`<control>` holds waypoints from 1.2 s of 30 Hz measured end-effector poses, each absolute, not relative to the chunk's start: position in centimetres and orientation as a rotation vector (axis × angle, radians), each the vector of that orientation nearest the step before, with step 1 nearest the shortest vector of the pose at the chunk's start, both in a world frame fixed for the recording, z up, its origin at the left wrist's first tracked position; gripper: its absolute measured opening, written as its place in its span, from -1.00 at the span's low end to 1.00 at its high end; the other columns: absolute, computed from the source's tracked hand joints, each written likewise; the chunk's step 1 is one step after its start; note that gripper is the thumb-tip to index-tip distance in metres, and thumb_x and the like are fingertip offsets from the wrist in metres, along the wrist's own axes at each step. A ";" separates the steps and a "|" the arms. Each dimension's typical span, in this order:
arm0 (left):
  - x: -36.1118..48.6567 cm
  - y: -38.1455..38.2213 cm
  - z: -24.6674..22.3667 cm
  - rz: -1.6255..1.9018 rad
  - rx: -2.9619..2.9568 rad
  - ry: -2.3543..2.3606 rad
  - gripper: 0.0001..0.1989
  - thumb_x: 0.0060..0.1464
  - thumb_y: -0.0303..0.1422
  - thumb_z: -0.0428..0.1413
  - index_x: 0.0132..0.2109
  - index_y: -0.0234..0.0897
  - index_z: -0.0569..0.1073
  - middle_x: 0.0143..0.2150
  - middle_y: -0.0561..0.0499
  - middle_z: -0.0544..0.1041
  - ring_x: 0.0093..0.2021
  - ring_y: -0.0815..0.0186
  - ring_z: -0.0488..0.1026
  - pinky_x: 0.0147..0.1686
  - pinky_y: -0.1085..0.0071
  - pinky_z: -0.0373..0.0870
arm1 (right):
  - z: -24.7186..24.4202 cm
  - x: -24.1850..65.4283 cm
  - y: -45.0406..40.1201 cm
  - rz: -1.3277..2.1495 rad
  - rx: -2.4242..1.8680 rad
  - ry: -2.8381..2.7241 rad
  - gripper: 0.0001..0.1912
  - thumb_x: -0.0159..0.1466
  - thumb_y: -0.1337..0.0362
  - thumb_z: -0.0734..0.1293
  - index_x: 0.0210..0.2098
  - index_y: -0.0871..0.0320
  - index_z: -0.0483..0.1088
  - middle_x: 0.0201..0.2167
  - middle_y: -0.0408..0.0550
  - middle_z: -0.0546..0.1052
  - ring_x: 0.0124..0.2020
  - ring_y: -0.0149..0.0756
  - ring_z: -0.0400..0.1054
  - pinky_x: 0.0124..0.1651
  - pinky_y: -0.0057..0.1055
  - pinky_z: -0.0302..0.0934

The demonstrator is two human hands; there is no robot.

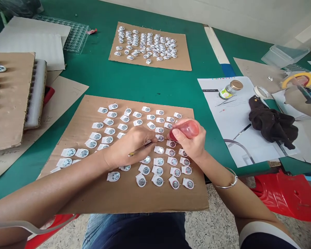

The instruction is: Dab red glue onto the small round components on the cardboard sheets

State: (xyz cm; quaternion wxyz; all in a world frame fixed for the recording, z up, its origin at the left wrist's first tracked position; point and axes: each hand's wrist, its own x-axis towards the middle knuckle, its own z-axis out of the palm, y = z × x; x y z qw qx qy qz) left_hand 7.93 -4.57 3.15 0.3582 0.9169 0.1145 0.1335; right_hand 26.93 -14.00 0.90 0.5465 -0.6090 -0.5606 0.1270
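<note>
A brown cardboard sheet (134, 202) lies at the table's front edge, with rows of small white parts with round metallic centres, one of them a white part (159, 150) near the middle. My left hand (133, 143) is closed around a thin pen-like tool (138, 150), its tip near a part in the middle rows. Just to the right, my right hand (190, 140) grips a soft red squeeze bottle (188, 129), its narrow end pointing down-left toward the same part. The exact contact of both tips is too small to tell.
Another cardboard sheet (150, 65) with similar parts lies at the back. Stacked cardboard (10, 114) and foam stand left. On the right are a paper (212, 103), a small glass jar (226, 92), a dark cloth (272, 121), tape rolls and a clear plastic box (285, 55).
</note>
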 end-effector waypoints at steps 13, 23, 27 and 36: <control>8.1 -4.6 3.0 0.381 2.328 0.264 -0.86 0.03 -0.57 -0.01 -0.32 -0.36 0.43 -0.44 0.02 0.46 -0.43 0.39 0.38 -0.44 0.43 0.27 | 0.9 26.9 -14.1 0.327 -1.421 -1.333 -0.87 0.07 0.26 0.39 -0.39 0.13 0.38 -0.43 -0.14 0.49 -0.34 -0.36 0.41 -0.25 -0.36 0.33; 8.0 -4.6 2.9 0.392 2.327 0.256 -0.87 0.02 -0.57 0.00 -0.31 -0.37 0.42 -0.43 0.01 0.47 -0.42 0.40 0.39 -0.43 0.43 0.29 | 0.9 26.8 -14.1 0.305 -1.417 -1.344 -0.90 0.07 0.28 0.39 -0.40 0.14 0.40 -0.45 -0.14 0.49 -0.34 -0.37 0.41 -0.26 -0.38 0.33; 8.1 -4.6 2.9 0.370 2.322 0.271 -0.86 0.01 -0.58 -0.01 -0.30 -0.38 0.43 -0.44 0.02 0.46 -0.43 0.40 0.37 -0.43 0.43 0.28 | 0.8 26.8 -14.0 0.311 -1.417 -1.339 -0.89 0.08 0.28 0.39 -0.39 0.13 0.40 -0.44 -0.15 0.50 -0.34 -0.38 0.41 -0.26 -0.38 0.33; 8.1 -4.7 2.9 0.363 2.297 0.292 -0.88 0.05 -0.55 0.00 -0.31 -0.38 0.44 -0.45 0.01 0.47 -0.44 0.40 0.37 -0.44 0.43 0.28 | 0.8 26.6 -14.1 0.305 -1.420 -1.346 -0.89 0.08 0.27 0.39 -0.39 0.12 0.39 -0.43 -0.16 0.50 -0.33 -0.37 0.42 -0.25 -0.37 0.35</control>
